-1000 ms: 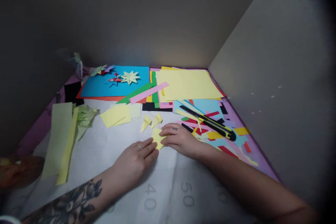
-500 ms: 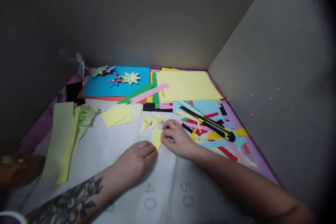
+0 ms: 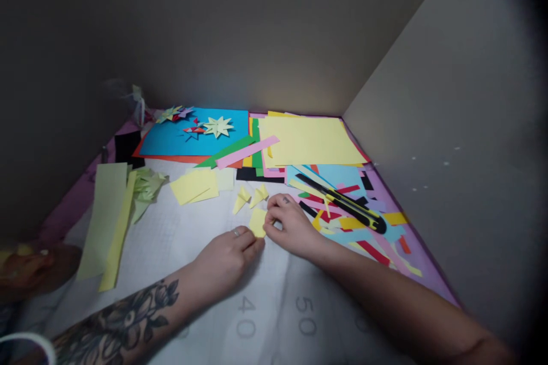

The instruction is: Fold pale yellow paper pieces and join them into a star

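A small folded piece of yellow paper (image 3: 257, 222) lies on the white gridded sheet (image 3: 205, 219), between my two hands. My right hand (image 3: 287, 222) pinches its right edge between thumb and fingers. At its lower left corner, the closed fingers of my left hand (image 3: 233, 254) press it down. Just beyond are two small folded yellow pieces (image 3: 242, 198), (image 3: 259, 196) with pointed ends. Flat yellow paper squares (image 3: 194, 187) overlap to their left.
A black and yellow box cutter (image 3: 346, 202) lies on colored paper scraps (image 3: 372, 248) at right. Yellow sheets (image 3: 312, 140) and a blue sheet (image 3: 162, 140) bearing folded paper stars (image 3: 218, 126) are at the back. Pale green strips (image 3: 103, 217) and crumpled paper (image 3: 148, 187) lie left.
The yellow piece between my hands looks shorter and squarer, its lower point no longer showing. My hands have barely moved; the whole view has shifted slightly.
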`<action>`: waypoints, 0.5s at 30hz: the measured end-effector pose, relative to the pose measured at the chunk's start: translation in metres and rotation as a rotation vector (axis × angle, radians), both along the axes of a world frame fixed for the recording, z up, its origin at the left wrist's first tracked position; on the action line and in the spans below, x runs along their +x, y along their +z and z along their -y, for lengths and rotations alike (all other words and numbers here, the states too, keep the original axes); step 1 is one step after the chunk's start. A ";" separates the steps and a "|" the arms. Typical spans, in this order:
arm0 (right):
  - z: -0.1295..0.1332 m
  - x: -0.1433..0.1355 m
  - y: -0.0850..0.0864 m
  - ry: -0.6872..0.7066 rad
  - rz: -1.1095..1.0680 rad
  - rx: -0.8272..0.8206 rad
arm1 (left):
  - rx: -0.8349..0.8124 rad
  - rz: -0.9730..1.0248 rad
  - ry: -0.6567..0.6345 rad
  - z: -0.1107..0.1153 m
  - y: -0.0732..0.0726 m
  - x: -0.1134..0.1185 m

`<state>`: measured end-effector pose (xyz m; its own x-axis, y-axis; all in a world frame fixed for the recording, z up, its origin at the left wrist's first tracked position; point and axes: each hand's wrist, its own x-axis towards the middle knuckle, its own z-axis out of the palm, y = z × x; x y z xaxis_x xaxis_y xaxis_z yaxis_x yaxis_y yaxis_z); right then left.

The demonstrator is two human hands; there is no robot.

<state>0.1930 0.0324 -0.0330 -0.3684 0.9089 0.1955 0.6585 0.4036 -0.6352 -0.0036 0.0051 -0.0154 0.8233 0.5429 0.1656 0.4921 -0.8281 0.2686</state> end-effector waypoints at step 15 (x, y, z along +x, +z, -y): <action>-0.002 0.004 0.003 -0.084 0.015 -0.029 | 0.008 -0.058 0.033 0.003 0.002 0.005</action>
